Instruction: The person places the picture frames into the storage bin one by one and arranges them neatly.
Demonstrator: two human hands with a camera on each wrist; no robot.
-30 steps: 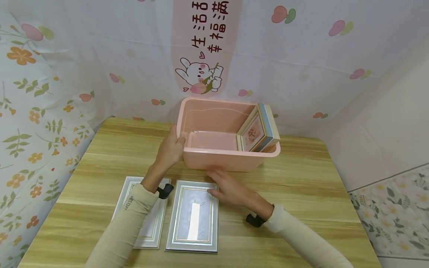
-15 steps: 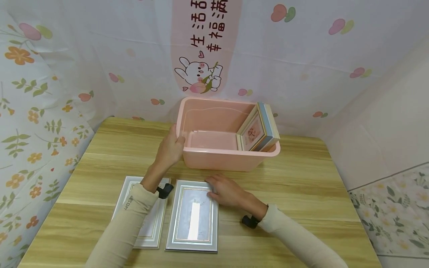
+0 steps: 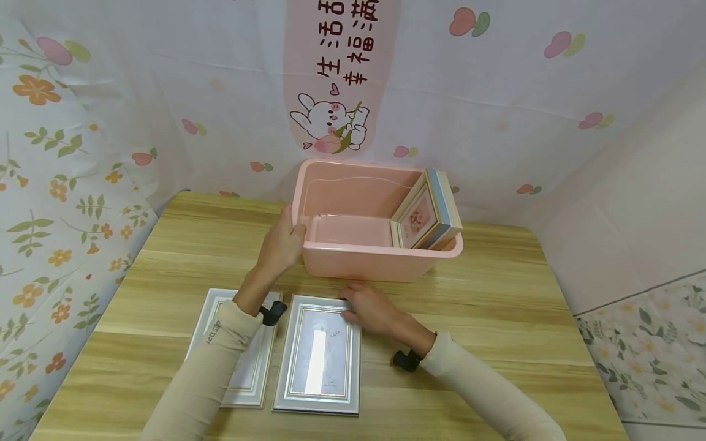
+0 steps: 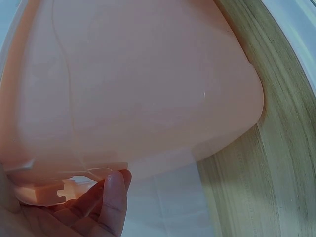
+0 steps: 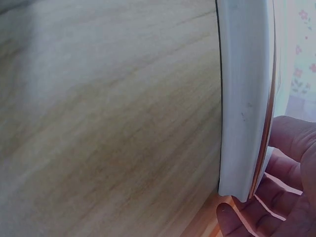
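A: First entry, left hand?
B: Left hand (image 3: 282,242), bare, gripping the rim at the left end of the tub; fingertips show under the lip in the left wrist view.
A: The tub?
B: Tub (image 3: 364,264), pink plastic, oblong, upright at the back of the table (image 3: 496,294). Contents: framed pictures (image 3: 417,220), several, leaning together at the right end, tops standing above the rim.
A: Right hand?
B: Right hand (image 3: 372,308), bare, fingers curled about the far right corner of the white frame, thumb against it.
A: White frame, particulars?
B: White frame (image 3: 331,367), gold inner line, lying face up on the table in front of the tub, apart from it; a bright streak of light on the glass.
A: Its pair?
B: Second frame (image 3: 248,367), similar, just beside it on the left, partly hidden beneath the left sleeve (image 3: 209,361).
A: Backing?
B: Wall cloth (image 3: 231,92), white, printed with fruit shapes; a rabbit (image 3: 325,119) on a pink panel above the tub.
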